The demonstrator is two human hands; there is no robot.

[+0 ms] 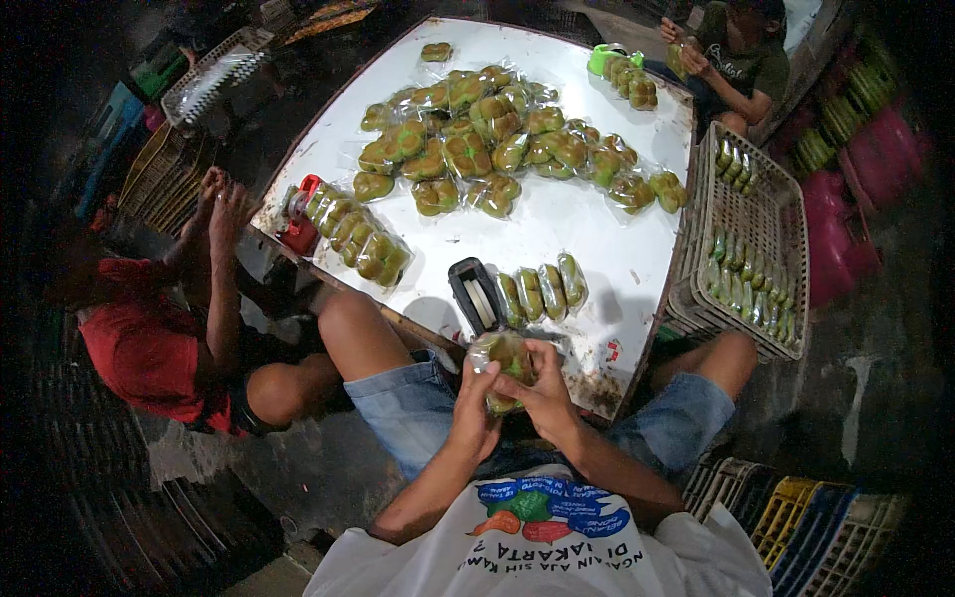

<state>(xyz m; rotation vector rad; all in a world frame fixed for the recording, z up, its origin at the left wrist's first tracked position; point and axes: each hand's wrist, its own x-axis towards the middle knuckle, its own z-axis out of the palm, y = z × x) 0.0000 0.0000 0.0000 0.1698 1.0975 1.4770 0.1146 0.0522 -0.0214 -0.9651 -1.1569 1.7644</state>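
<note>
Just off the near edge of the white table, a clear plastic bag of green-brown buns is held between my two hands. My left hand grips its left side with the thumb on the film. On the other side, my right hand has its fingers and thumb closed on the bag. Right beyond the hands lies a black tape dispenser with a pale roll. To its right stands a short row of bagged buns, set side by side.
A large heap of bagged buns covers the table's far middle. A red tape dispenser sits by more packs at left. Co-workers sit left and far right. Stacked crates holding packs stand at the right.
</note>
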